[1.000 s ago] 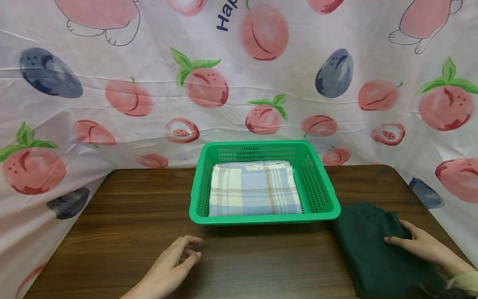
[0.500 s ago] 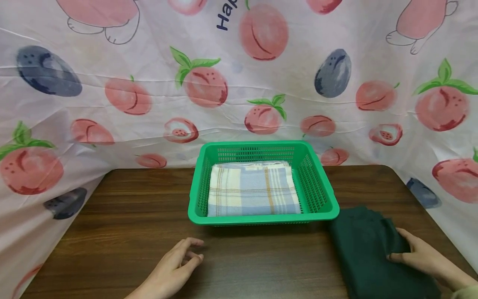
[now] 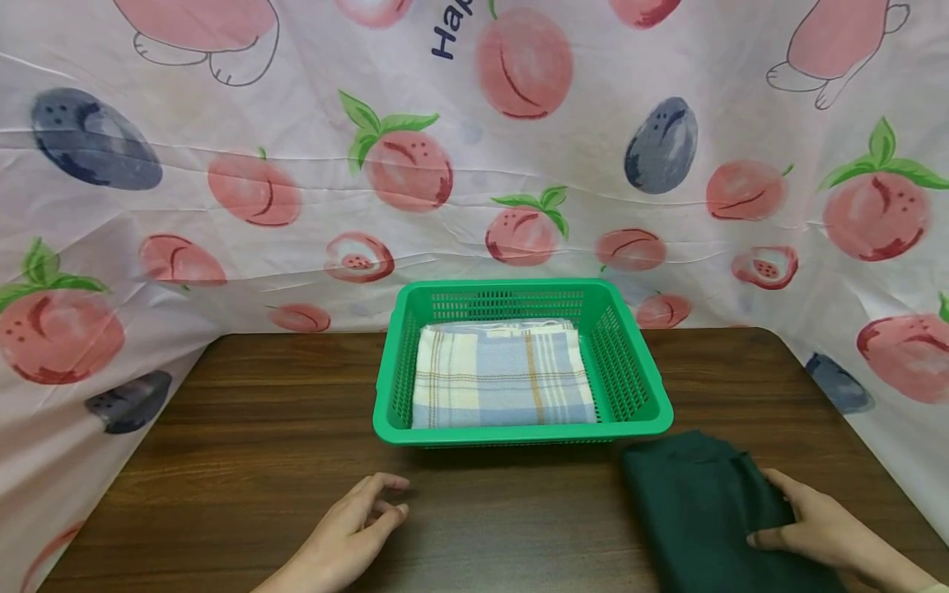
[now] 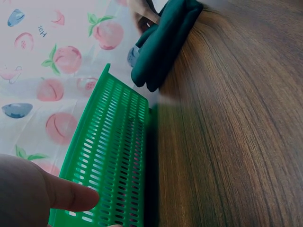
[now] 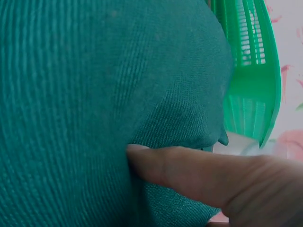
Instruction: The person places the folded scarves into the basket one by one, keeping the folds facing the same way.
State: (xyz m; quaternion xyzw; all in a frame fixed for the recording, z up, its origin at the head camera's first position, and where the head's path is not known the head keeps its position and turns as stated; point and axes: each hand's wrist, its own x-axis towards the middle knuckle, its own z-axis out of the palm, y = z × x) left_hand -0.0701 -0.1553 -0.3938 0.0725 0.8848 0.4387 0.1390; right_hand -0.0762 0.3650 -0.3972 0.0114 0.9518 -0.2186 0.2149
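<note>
My right hand (image 3: 819, 523) grips the right edge of a folded dark green cloth (image 3: 700, 511), thumb on top. In the right wrist view the cloth (image 5: 85, 94) shows a fine ribbed knit, and the thumb (image 5: 184, 172) presses into a fold. Seen from the left wrist, the cloth (image 4: 163, 47) is thick and layered, close over the table. My left hand (image 3: 337, 531) holds nothing, its fingers loosely bent, left of centre in front of a green basket (image 3: 519, 435). Inside the basket lies a folded plaid cloth (image 3: 504, 379) in cream, light blue and tan.
The basket stands at the far middle of a dark wooden table (image 3: 267, 445). A white curtain (image 3: 460, 148) printed with peaches hangs behind the table and along both sides. The green cloth's far edge is just in front of the basket's right front corner.
My right hand has drawn the green cloth leftward and slightly nearer along the table. The left hand has barely shifted; the basket stays in place.
</note>
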